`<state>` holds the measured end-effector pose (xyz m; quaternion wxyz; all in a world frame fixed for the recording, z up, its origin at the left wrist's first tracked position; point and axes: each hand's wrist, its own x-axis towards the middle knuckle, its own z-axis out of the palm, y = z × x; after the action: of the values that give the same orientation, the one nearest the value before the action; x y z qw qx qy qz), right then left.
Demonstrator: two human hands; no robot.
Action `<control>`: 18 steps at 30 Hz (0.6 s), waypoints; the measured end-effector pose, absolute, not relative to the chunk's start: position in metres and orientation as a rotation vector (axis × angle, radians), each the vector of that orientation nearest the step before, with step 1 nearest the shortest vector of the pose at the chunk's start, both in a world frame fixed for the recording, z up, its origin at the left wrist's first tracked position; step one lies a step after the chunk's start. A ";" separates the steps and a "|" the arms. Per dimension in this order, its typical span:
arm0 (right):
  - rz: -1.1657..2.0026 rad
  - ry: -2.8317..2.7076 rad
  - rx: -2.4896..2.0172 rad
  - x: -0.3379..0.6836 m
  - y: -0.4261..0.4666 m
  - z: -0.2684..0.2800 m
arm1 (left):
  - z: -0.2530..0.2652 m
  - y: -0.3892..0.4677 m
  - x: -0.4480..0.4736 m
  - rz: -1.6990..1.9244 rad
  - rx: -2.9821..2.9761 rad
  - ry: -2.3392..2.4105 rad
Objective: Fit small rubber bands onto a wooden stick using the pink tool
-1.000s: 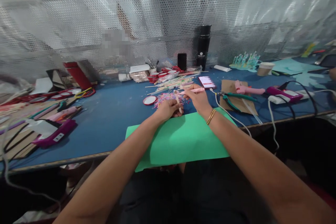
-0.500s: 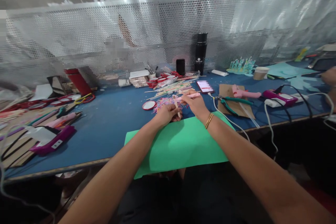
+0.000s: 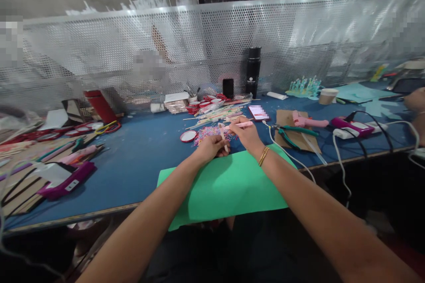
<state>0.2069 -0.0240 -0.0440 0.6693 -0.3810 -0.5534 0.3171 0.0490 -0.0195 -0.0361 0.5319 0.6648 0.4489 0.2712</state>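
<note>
My left hand is closed around a pale flat stick, which stands up from its fingers. Close beside it, my right hand pinches a pink pen, its tip end near the stick. Whether the tip touches the stick is too small to tell. Beneath my wrists a green sheet lies over the table's front edge. A heap of thin pink and purple strands sits just behind my left hand, with a round red-rimmed white lid or tape roll at its left.
Many thin sticks and a lit phone lie behind my hands. On the right are green-handled pliers, a pink glue gun and a purple power strip with trailing cables. A black bottle stands at the back. Another person's hand shows at far right.
The view has tilted slightly, so the background sits a little lower. My hands keep nearly the same position, still holding the stick and the pen.
</note>
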 end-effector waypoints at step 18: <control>0.676 -1.291 -0.909 0.206 -0.027 -0.042 | -0.038 -0.018 0.047 0.625 1.587 1.101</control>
<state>0.2063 -0.0274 -0.0417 0.6534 -0.4007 -0.5689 0.2979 0.0475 -0.0182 -0.0381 0.5275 0.6641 0.4607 0.2617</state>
